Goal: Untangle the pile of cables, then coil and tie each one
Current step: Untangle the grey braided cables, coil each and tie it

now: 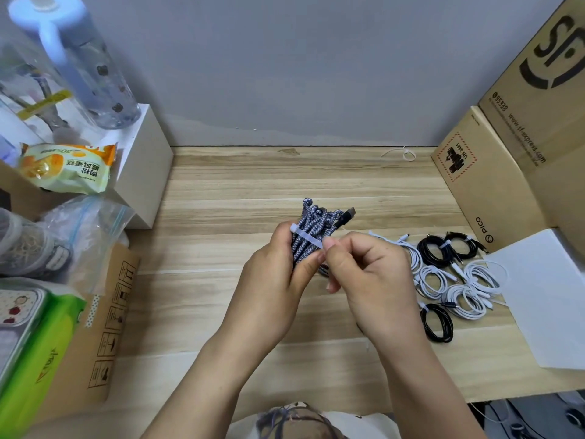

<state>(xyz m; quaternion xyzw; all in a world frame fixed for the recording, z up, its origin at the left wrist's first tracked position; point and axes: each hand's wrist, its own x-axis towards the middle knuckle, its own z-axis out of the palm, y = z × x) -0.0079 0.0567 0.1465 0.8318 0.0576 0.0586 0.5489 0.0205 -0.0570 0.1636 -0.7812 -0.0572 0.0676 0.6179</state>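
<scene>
The left hand (278, 274) is hiding the lower braided cable (311, 231) (its far loops showing); the bottle (72, 55) is blurring.

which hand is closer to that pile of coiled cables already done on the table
Right. The right hand hovers just left of the coiled cables, pinching the white tie; the left hand grips the braided cable farther away.

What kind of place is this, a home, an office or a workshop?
Probably an informal desk in an office or a home, not a workshop: a wooden tabletop against a grey wall, shipping cartons at the side, and a snack packet and water bottle.
</scene>
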